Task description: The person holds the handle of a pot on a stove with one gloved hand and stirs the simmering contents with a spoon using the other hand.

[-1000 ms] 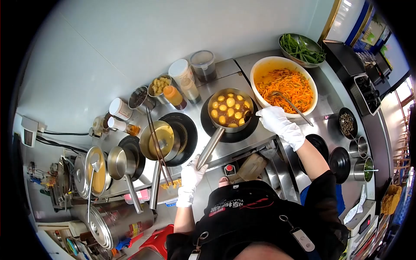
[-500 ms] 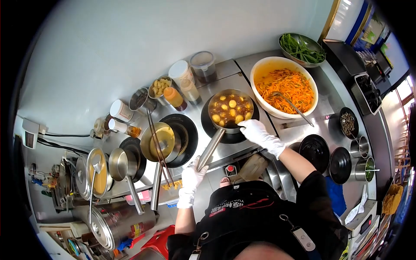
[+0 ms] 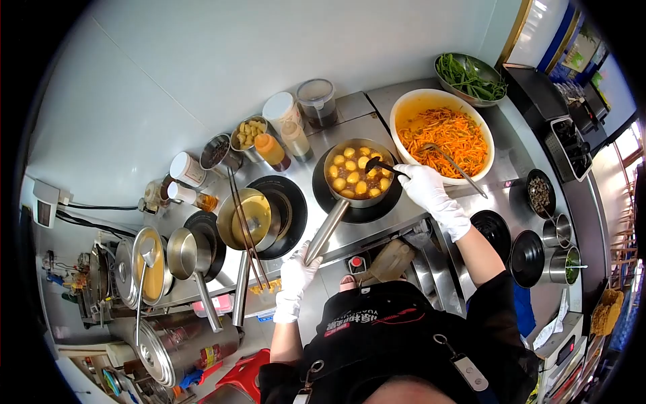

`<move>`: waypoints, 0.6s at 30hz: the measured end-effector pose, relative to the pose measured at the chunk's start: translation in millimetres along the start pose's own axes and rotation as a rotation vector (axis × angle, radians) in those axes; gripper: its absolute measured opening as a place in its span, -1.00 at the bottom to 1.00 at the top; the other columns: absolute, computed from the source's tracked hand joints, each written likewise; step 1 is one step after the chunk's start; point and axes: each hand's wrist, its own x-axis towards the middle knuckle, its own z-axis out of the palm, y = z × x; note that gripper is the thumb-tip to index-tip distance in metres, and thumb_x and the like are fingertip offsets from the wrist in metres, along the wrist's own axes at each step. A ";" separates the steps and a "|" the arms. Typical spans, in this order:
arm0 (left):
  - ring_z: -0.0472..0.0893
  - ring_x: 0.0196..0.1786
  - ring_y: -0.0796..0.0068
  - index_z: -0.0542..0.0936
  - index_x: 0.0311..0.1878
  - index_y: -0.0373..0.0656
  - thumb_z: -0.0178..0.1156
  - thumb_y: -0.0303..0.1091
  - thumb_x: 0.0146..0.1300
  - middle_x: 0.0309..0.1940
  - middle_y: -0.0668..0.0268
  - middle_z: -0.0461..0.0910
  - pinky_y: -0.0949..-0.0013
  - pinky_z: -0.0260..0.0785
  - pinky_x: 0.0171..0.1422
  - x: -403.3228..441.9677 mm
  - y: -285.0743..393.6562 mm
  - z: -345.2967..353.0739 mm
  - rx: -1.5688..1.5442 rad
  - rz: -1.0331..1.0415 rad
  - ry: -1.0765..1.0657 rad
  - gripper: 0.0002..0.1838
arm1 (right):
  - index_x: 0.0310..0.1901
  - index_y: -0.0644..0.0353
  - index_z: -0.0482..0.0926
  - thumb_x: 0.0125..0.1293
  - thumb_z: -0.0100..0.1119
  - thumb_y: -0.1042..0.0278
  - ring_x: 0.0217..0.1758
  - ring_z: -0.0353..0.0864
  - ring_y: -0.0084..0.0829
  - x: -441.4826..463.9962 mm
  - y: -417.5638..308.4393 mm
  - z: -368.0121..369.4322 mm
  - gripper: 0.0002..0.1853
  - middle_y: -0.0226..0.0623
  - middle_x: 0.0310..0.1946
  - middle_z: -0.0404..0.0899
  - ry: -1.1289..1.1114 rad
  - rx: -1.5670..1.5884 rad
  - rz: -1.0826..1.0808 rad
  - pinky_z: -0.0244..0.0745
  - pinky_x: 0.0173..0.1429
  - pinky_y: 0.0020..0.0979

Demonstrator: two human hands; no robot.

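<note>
Gloved in white, my left hand is wrapped round the end of a saucepan's long metal handle. The saucepan sits on a round black burner and holds several yellow, egg-like balls in brown liquid. My right hand, also in a white glove, grips a black spoon at the pan's right side. The spoon's bowl is over the liquid near the upper right of the pan. A white basin of orange shreds stands just beyond my right hand.
To the left are a pan with yellow liquid and chopsticks across it, and an empty saucepan. Sauce bottles line the wall. Black bowls sit at the right; a bowl of greens stands at the back.
My right hand has moved up and right from the pan's lower edge since half a second ago. The black spoon now shows clearly above the liquid. My left hand keeps its hold.
</note>
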 end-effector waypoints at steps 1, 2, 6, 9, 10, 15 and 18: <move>0.67 -0.12 0.04 0.53 0.24 -0.15 0.37 -0.04 0.11 -0.17 -0.02 0.67 0.20 0.52 0.00 0.0 1.7 -1.5 0.017 -0.015 -0.012 -0.35 | -0.05 0.04 0.70 0.24 0.18 0.25 -0.22 0.67 -0.09 0.4 -4.6 -11.0 -0.73 -0.11 -0.29 0.69 -0.030 -0.044 0.040 0.56 -0.07 -0.18; 0.67 -0.13 0.04 0.53 0.24 -0.14 0.37 -0.03 0.11 -0.17 -0.02 0.67 0.20 0.52 0.00 0.0 2.6 -2.3 0.033 -0.030 -0.024 -0.35 | -0.05 0.04 0.70 0.24 0.18 0.25 -0.22 0.67 -0.09 0.3 -3.9 -13.2 -0.73 -0.11 -0.29 0.69 -0.029 -0.045 0.040 0.56 -0.07 -0.18; 0.68 -0.15 0.03 0.53 0.24 -0.13 0.36 -0.01 0.11 -0.19 -0.02 0.67 0.20 0.52 -0.01 -0.6 -4.0 3.3 0.010 0.007 0.017 -0.35 | -0.08 0.06 0.71 0.22 0.20 0.28 -0.24 0.68 -0.08 -2.6 2.2 -15.2 -0.74 -0.09 -0.33 0.68 -0.080 -0.109 0.024 0.56 -0.08 -0.16; 0.68 -0.15 0.03 0.53 0.24 -0.12 0.36 0.00 0.11 -0.20 -0.02 0.67 0.20 0.52 -0.01 0.0 -5.3 3.9 0.024 0.016 0.024 -0.35 | -0.09 0.06 0.71 0.21 0.20 0.29 -0.23 0.68 -0.08 -4.6 7.0 -8.5 -0.75 -0.09 -0.35 0.68 -0.104 -0.127 -0.001 0.56 -0.08 -0.15; 0.67 -0.14 0.03 0.53 0.23 -0.12 0.36 0.00 0.11 -0.19 -0.02 0.67 0.19 0.52 0.00 0.0 -2.3 1.7 0.021 -0.007 0.003 -0.35 | -0.10 0.06 0.72 0.21 0.20 0.29 -0.23 0.68 -0.08 -4.8 8.1 -6.7 -0.75 -0.10 -0.35 0.69 -0.111 -0.135 -0.014 0.56 -0.07 -0.15; 0.67 -0.13 0.02 0.54 0.23 -0.12 0.37 0.00 0.11 -0.19 -0.03 0.67 0.19 0.52 0.00 0.1 -1.7 1.7 0.017 -0.022 -0.005 -0.35 | -0.10 0.05 0.72 0.21 0.21 0.29 -0.21 0.69 -0.11 -5.4 6.8 -8.9 -0.76 -0.11 -0.34 0.69 -0.141 -0.180 0.004 0.55 -0.07 -0.15; 0.68 -0.15 0.03 0.53 0.22 -0.17 0.39 -0.08 0.10 -0.22 -0.03 0.67 0.19 0.51 -0.02 0.0 0.6 0.3 0.016 0.000 0.014 -0.36 | -0.11 0.05 0.72 0.21 0.20 0.28 -0.22 0.69 -0.13 -7.3 9.7 -6.1 -0.76 -0.13 -0.35 0.69 -0.143 -0.203 -0.003 0.55 -0.08 -0.15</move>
